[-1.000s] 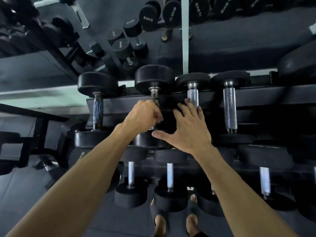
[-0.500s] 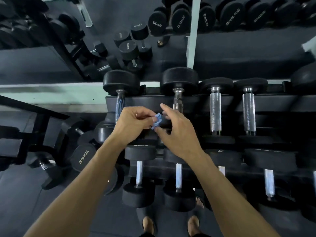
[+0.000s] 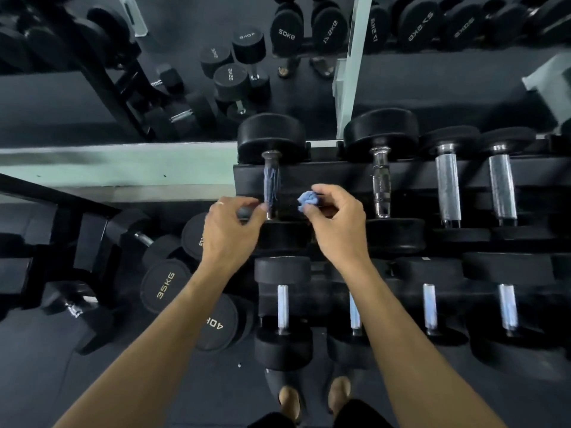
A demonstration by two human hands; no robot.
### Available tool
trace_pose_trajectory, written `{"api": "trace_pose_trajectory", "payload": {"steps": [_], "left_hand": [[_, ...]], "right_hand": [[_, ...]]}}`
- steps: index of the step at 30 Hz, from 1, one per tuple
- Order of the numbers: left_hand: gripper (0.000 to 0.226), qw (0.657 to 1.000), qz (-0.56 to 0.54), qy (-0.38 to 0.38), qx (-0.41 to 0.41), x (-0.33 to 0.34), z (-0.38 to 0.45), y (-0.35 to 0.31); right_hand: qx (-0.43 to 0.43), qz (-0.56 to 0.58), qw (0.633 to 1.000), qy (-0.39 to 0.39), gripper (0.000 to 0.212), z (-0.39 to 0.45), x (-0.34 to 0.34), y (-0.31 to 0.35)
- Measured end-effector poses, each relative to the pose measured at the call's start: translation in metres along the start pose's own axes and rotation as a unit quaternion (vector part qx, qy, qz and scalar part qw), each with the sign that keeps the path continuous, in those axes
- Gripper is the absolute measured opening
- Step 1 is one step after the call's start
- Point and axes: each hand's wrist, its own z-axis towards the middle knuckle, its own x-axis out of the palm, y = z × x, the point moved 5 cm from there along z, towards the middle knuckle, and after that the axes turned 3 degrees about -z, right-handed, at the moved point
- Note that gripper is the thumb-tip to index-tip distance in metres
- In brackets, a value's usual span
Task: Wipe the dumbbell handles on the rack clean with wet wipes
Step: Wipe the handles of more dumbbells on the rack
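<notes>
Pinching a crumpled blue wipe (image 3: 306, 199), the right hand (image 3: 335, 222) hovers at 3 o'clock of the leftmost top-row dumbbell handle (image 3: 271, 186); the left hand (image 3: 230, 231), fingers curled, touches its 9 o'clock side at the rack (image 3: 327, 176) edge.

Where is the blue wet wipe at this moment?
In the head view, the blue wet wipe is bunched up in the right hand's fingertips, just right of the leftmost top-row dumbbell handle.
</notes>
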Motion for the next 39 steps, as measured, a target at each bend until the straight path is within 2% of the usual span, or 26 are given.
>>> {"api": "trace_pose_trajectory", "payload": {"steps": [4, 7, 12, 14, 16, 22, 32, 36, 39], "left_hand": [[0.081, 0.992, 0.039, 0.106, -0.064, 0.037, -0.011, 0.021], [0.096, 0.993, 0.028, 0.087, -0.075, 0.044, -0.01, 0.025], [0.097, 0.994, -0.009, 0.085, -0.073, 0.04, -0.005, 0.035], [0.105, 0.991, -0.046, 0.093, -0.081, 0.034, 0.0, 0.045], [0.112, 0.987, -0.076, 0.106, -0.089, 0.03, 0.003, 0.056], [0.11, 0.987, -0.096, 0.105, -0.074, 0.029, 0.005, 0.062], [0.106, 0.988, -0.105, 0.093, -0.07, 0.029, 0.005, 0.062], [0.107, 0.988, -0.108, 0.091, -0.068, 0.03, 0.005, 0.063], [0.107, 0.987, -0.108, 0.091, -0.072, 0.03, 0.005, 0.064]], "right_hand": [[0.025, -0.024, 0.999, -0.013, 0.02, 0.011, 0.007, -0.015], [0.036, -0.026, 0.999, 0.003, 0.02, 0.025, 0.017, -0.025], [0.048, 0.009, 0.999, -0.006, 0.022, 0.061, 0.04, -0.034], [0.048, 0.036, 0.998, -0.007, 0.024, 0.073, 0.048, -0.032], [0.027, 0.048, 0.998, -0.006, 0.024, 0.086, 0.057, -0.025], [-0.041, 0.01, 0.999, -0.011, 0.015, 0.107, 0.084, -0.011], [-0.022, -0.037, 0.994, 0.098, 0.016, 0.072, 0.077, -0.028], [-0.046, -0.021, 0.999, 0.008, 0.014, 0.107, 0.082, -0.008], [-0.058, -0.036, 0.998, 0.015, 0.011, 0.099, 0.083, -0.01]]}}
